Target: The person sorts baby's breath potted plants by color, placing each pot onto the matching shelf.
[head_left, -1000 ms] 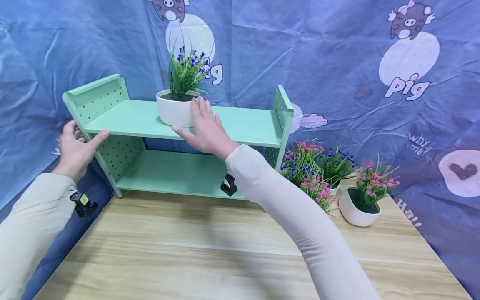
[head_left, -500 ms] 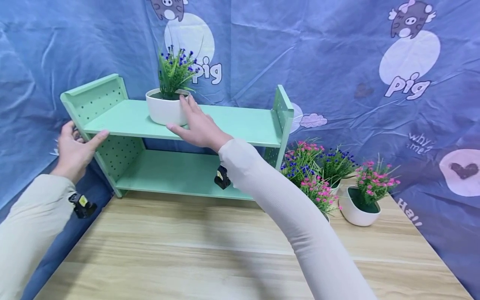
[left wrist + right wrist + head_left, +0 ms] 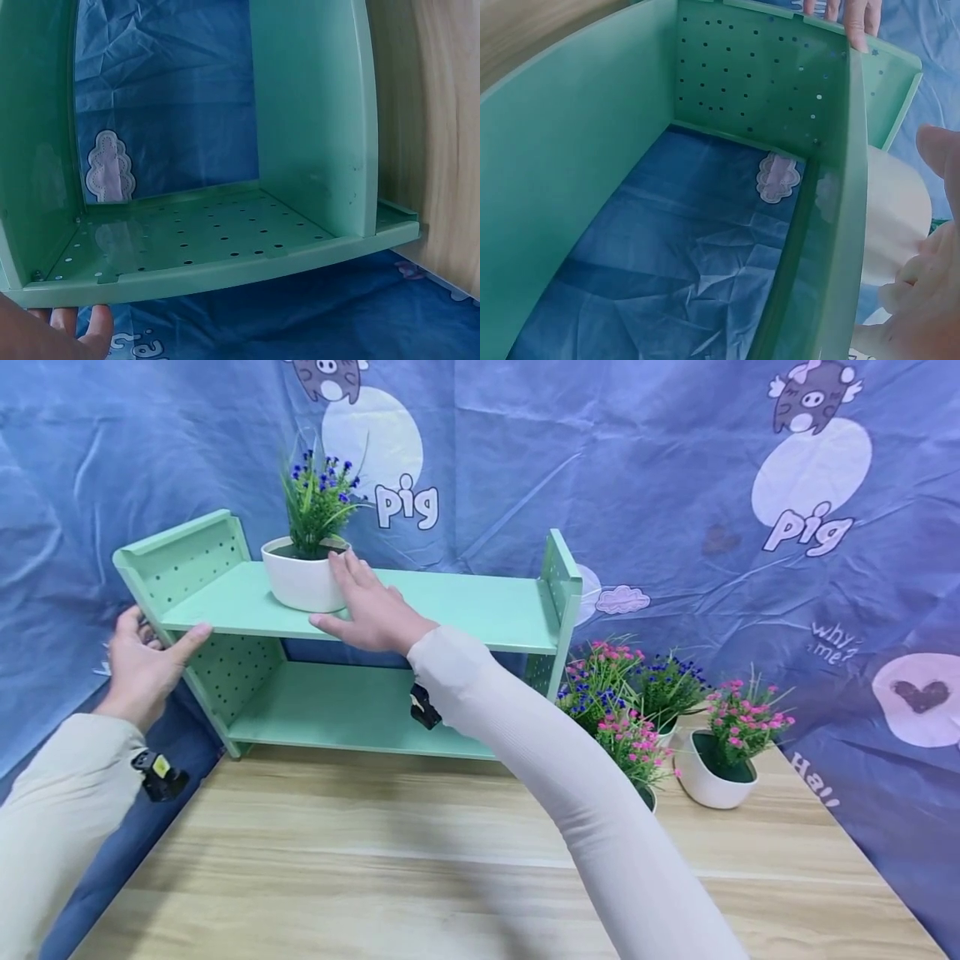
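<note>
A mint-green two-tier shelf (image 3: 465, 610) stands on the table (image 3: 337, 843), its side panels dotted with holes. On its upper board sits a white flowerpot (image 3: 296, 581) with grass and small blue flowers, left of the middle. My right hand (image 3: 378, 610) presses the pot's right side with straight fingers, thumb near the board's front edge; the right wrist view shows the pot (image 3: 896, 214) beside that hand. My left hand (image 3: 142, 668) grips the shelf's left side panel, thumb on the front, fingertips behind it. The left wrist view shows these fingers (image 3: 99, 322) at the panel edge.
Several potted flowers stand right of the shelf: a pink-flowered one (image 3: 720, 768), a blue-flowered one (image 3: 667, 689) and a pink bunch (image 3: 633, 743) partly behind my right sleeve. A blue printed cloth (image 3: 510, 468) hangs behind the table.
My right hand has moved left along the upper board, and the blue-flowered pot has slid left with it. My left hand has stayed on the shelf's side.
</note>
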`<state>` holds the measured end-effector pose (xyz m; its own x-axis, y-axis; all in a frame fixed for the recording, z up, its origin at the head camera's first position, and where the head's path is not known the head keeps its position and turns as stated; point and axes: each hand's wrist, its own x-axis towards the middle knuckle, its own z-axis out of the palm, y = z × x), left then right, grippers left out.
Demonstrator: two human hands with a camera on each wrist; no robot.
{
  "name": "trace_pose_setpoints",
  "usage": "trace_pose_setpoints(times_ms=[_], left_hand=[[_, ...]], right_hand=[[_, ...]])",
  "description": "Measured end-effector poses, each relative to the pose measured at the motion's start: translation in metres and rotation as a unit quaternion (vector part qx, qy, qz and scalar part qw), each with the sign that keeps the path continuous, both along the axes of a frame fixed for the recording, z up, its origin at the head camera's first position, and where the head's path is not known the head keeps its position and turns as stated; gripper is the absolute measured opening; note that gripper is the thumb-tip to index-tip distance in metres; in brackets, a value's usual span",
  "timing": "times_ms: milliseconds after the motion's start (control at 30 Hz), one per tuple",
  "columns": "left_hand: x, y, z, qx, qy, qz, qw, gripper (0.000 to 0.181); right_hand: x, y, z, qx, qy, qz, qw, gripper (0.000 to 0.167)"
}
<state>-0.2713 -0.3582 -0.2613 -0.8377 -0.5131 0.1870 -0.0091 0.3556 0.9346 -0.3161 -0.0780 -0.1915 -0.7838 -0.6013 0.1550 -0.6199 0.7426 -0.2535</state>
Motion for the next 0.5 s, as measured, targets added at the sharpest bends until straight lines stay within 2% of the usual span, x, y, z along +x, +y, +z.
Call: trace_pose_setpoints(times_ms=[233,500], left_hand=[[0.001,-0.004,0.000,0.000,-0.012,-0.012,0.9999,0.081],[0.000,-0.004,0.000,0.005,0.006,-0.007,0.9999,0.076]], right_hand=[[-0.006,-0.012,-0.002,-0.009,-0.012,0.003,0.9999,0.086],[-0.010,-0.024,-0.006,0.000,0.001,-0.023,0.9997,0.085]])
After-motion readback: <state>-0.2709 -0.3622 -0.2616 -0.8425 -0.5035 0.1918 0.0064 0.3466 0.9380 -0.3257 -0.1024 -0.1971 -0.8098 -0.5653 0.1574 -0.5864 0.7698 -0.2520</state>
